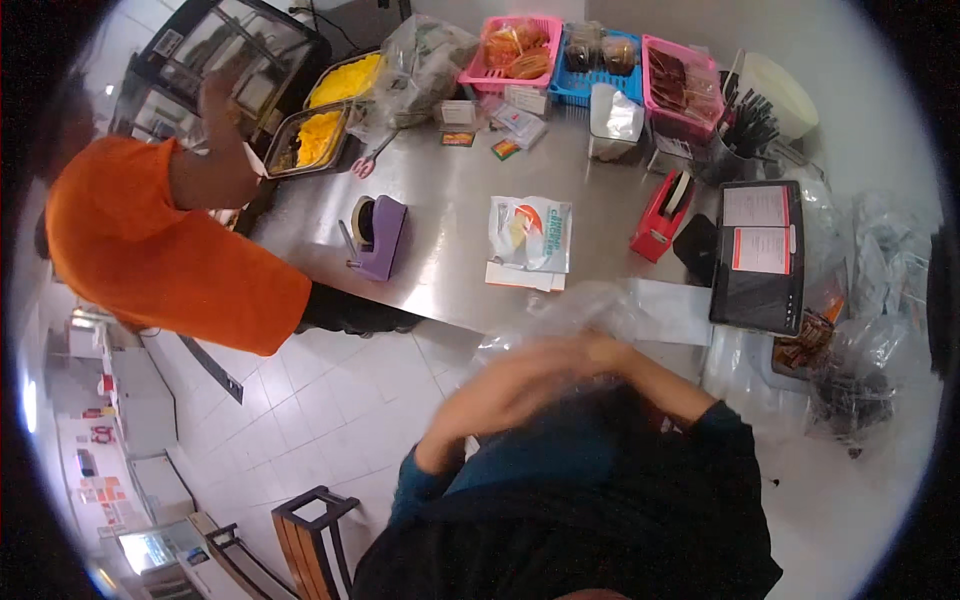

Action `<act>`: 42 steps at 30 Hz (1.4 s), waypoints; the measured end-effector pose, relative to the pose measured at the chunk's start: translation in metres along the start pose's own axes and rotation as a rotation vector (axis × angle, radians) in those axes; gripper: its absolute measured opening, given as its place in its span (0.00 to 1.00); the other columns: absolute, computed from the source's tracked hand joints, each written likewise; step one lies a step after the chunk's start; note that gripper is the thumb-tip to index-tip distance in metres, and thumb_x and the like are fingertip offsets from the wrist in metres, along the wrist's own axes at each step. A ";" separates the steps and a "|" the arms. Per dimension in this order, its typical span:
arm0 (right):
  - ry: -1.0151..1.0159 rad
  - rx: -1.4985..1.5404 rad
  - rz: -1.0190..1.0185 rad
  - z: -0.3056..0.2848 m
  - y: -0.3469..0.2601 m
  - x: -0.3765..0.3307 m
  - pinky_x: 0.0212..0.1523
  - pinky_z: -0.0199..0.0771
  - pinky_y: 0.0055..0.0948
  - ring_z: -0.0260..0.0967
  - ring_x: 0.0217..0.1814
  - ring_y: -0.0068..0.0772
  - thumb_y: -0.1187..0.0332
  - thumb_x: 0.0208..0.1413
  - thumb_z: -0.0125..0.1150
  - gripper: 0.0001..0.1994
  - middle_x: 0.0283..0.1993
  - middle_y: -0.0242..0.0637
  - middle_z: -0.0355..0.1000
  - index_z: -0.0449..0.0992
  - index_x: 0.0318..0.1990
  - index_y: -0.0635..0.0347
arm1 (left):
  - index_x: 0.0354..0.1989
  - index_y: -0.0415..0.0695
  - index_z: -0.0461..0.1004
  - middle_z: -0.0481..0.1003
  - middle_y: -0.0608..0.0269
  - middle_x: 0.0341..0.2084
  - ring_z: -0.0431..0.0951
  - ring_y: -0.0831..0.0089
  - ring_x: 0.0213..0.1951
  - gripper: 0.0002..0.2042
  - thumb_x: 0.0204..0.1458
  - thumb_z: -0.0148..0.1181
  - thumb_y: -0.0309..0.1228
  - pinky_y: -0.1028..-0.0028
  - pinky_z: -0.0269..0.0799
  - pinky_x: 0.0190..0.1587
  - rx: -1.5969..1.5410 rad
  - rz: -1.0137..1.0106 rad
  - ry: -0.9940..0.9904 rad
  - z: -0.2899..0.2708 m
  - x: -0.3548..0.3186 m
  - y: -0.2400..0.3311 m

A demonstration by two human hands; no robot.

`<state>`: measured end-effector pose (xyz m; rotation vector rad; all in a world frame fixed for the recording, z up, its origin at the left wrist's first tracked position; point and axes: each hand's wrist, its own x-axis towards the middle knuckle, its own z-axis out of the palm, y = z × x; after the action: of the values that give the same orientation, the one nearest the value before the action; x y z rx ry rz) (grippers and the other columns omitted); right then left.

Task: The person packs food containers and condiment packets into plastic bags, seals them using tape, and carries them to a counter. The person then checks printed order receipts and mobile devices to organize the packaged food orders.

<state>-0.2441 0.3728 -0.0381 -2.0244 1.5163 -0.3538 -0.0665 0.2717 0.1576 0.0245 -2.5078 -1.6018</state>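
My left hand (pixel 520 378) and my right hand (pixel 600 352) meet close in front of my chest, both blurred by motion. They are closed on a crumpled clear plastic bag (pixel 585 305) that lies over the near edge of the steel counter (pixel 450 200). Dark sleeves cover both of my forearms. Just beyond the bag a white printed pouch (pixel 530 232) lies flat on the counter. A white sheet of paper (pixel 672 310) lies to the right of the bag.
A person in an orange shirt (pixel 160 250) stands at the counter's left end with a raised hand (pixel 218 100). Also here: purple tape dispenser (pixel 376 236), red tape dispenser (pixel 660 215), black tablet (pixel 760 258), trays of yellow food (pixel 318 136), pink basket (pixel 512 48), blue basket (pixel 598 62), wooden chair (pixel 310 520).
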 end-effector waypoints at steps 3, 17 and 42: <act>0.015 0.480 0.257 -0.035 -0.023 0.019 0.44 0.58 0.37 0.60 0.44 0.44 0.65 0.36 0.57 0.18 0.41 0.42 0.66 0.68 0.40 0.52 | 0.38 0.37 0.61 0.65 0.48 0.38 0.65 0.54 0.44 0.12 0.42 0.45 0.25 0.65 0.60 0.44 0.352 -0.093 -0.349 0.023 0.023 -0.069; -0.454 0.039 0.484 -0.062 -0.023 0.040 0.42 0.63 0.35 0.63 0.41 0.46 0.69 0.47 0.42 0.15 0.39 0.52 0.64 0.64 0.43 0.64 | 0.45 0.41 0.60 0.69 0.47 0.34 0.71 0.56 0.37 0.21 0.45 0.44 0.42 0.61 0.66 0.38 0.609 -0.657 -0.693 -0.017 0.005 -0.168; 0.213 1.675 0.497 -0.195 -0.085 0.051 0.43 0.66 0.27 0.65 0.41 0.27 0.58 0.42 0.57 0.23 0.40 0.37 0.67 0.63 0.44 0.61 | 0.52 0.38 0.49 0.62 0.56 0.44 0.64 0.68 0.46 0.32 0.43 0.52 0.45 0.70 0.63 0.44 -0.570 -0.762 0.128 -0.095 0.039 -0.047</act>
<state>-0.2647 0.2850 0.1605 -0.2983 1.0109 -1.1271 -0.0950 0.1628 0.1596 1.0702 -1.9394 -2.4198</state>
